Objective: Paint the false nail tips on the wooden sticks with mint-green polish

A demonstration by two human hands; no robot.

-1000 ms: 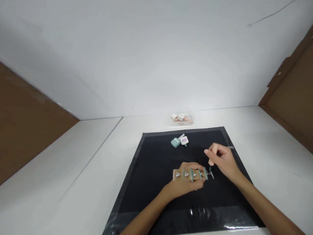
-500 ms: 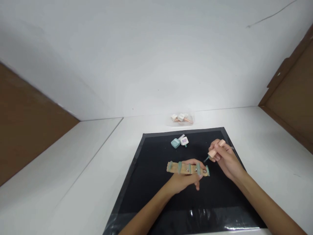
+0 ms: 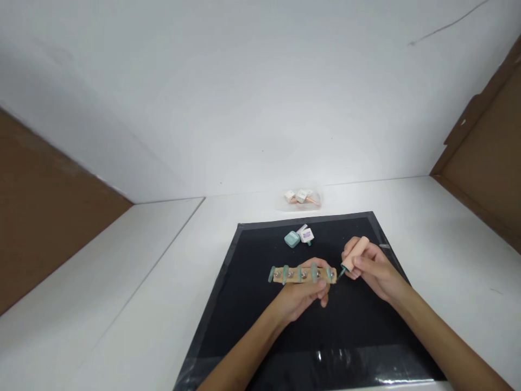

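My left hand [image 3: 303,296] is closed on a tan wooden strip [image 3: 303,274] that carries several teal false nails on silver studs, held level above the black mat [image 3: 252,315]. My right hand [image 3: 368,269] pinches a peach-handled nail polish brush [image 3: 353,255], its dark teal tip touching the strip's right end. A teal polish bottle [image 3: 292,239] and a white bottle with a purple label [image 3: 306,235] lie on the mat beyond the hands.
A clear bag with small white and peach bottles [image 3: 303,197] lies on the white table [image 3: 439,228] behind the mat. White wall ahead; brown board panels at left [image 3: 49,206] and right [image 3: 484,157].
My left hand has turned and shifted the strip leftward. My right hand lifted the brush off, then brought its tip down to the strip's right end.
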